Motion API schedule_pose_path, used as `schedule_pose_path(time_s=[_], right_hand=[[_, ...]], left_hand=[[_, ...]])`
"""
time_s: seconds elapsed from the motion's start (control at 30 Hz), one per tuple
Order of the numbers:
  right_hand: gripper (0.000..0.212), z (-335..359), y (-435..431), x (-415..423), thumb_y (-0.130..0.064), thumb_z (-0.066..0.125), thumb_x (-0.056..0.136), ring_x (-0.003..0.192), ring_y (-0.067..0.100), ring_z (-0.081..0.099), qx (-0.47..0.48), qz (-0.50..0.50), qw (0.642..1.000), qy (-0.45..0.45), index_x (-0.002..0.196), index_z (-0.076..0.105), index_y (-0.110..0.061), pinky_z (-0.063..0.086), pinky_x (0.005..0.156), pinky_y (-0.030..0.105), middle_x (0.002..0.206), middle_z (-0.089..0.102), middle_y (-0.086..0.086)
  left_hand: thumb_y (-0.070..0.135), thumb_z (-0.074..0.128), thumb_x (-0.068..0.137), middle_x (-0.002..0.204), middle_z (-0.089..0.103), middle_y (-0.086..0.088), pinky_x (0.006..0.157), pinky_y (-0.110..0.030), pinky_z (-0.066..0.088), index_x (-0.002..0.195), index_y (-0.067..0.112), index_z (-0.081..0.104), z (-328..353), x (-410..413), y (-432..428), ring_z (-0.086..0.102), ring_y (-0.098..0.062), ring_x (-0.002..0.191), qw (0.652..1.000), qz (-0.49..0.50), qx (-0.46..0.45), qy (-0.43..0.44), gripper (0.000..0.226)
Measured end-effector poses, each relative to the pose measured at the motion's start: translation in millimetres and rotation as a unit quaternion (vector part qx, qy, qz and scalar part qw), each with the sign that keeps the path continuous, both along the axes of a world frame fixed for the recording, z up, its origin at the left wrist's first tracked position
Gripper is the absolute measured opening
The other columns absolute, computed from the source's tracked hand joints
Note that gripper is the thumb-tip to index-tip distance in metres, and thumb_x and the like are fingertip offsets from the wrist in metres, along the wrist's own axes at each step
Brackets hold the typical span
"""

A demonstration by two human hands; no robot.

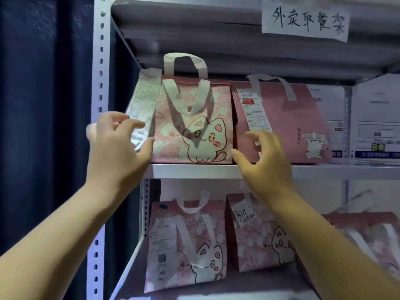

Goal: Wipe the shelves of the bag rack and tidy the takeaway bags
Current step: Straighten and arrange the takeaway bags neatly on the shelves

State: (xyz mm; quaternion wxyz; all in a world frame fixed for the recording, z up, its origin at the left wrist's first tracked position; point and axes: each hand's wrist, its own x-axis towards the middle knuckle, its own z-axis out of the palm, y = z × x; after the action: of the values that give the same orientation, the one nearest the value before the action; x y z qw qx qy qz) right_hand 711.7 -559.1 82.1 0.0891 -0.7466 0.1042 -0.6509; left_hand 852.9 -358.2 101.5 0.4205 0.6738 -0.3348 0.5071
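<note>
Both the left hand (116,144) and right hand (266,161), spread and empty, flank the pink cat-print fabric takeaway bag (194,126); gripping evenly should keep it upright.

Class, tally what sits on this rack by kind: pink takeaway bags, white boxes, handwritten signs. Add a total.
Pink takeaway bags: 5
White boxes: 2, as far as can be seen, both partly hidden
Handwritten sign: 1
Total: 8
</note>
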Motion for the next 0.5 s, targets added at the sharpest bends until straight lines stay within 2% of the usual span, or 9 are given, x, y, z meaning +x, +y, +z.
schedule_pose_path(time_s=[0.1,0.17,0.23,0.3,0.43,0.5], right_hand=[[0.036,-13.0,-7.7,-24.8,-0.033,0.068,0.081,0.094,0.005,0.048,-0.009,0.026,1.000,-0.007,0.112,0.057,-0.018,0.037,0.076,0.010,0.108,0.054,-0.005],[0.032,-22.8,-16.2,-43.7,-0.030,0.068,0.082,0.091,0.004,0.048,-0.012,0.046,0.999,-0.008,0.110,0.058,-0.017,0.039,0.073,0.012,0.104,0.053,-0.007],[0.030,-33.0,-27.8,-63.7,-0.027,0.069,0.083,0.092,0.007,0.052,-0.007,0.073,0.997,-0.006,0.109,0.059,-0.016,0.042,0.073,0.014,0.102,0.053,-0.008],[0.028,-43.3,-42.7,-84.3,-0.027,0.069,0.083,0.091,0.010,0.055,-0.004,0.089,0.996,0.001,0.107,0.059,-0.016,0.043,0.071,0.015,0.100,0.053,-0.007],[0.024,-67.5,-83.0,-128.3,-0.030,0.067,0.083,0.086,0.009,0.055,-0.010,0.104,0.994,0.021,0.102,0.059,-0.018,0.046,0.068,0.019,0.098,0.056,-0.005],[0.023,-82.9,-105.4,-149.8,-0.031,0.066,0.082,0.084,0.011,0.056,-0.009,0.098,0.994,0.039,0.100,0.060,-0.017,0.048,0.067,0.023,0.096,0.057,-0.003]], left_hand=[[0.027,0.066,0.081,0.114,0.053,-0.011,0.084,-0.007,0.012,0.107,0.012,0.065,-8.5,-25.2,-7.6,0.045,-0.032,0.112,1.000,0.000,0.009,-0.017,0.029],[0.026,0.067,0.081,0.110,0.055,-0.012,0.088,-0.014,0.021,0.107,0.012,0.065,-18.3,-44.7,-19.2,0.047,-0.031,0.108,1.000,-0.008,0.021,-0.019,0.029],[0.024,0.068,0.081,0.108,0.055,-0.013,0.092,-0.029,0.037,0.105,0.011,0.065,-31.2,-66.7,-34.9,0.048,-0.031,0.106,0.999,-0.030,0.030,-0.016,0.028],[0.024,0.068,0.081,0.108,0.055,-0.014,0.089,-0.041,0.046,0.105,0.010,0.065,-45.2,-89.5,-53.8,0.050,-0.031,0.104,0.998,-0.044,0.037,-0.007,0.027],[0.026,0.068,0.081,0.108,0.056,-0.012,0.086,-0.032,0.043,0.105,0.012,0.065,-75.2,-134.6,-102.1,0.053,-0.028,0.100,0.997,-0.053,0.047,0.026,0.027],[0.026,0.068,0.081,0.108,0.056,-0.010,0.084,-0.035,0.047,0.104,0.012,0.065,-92.4,-158.0,-129.5,0.055,-0.026,0.096,0.995,-0.071,0.060,0.048,0.027]])
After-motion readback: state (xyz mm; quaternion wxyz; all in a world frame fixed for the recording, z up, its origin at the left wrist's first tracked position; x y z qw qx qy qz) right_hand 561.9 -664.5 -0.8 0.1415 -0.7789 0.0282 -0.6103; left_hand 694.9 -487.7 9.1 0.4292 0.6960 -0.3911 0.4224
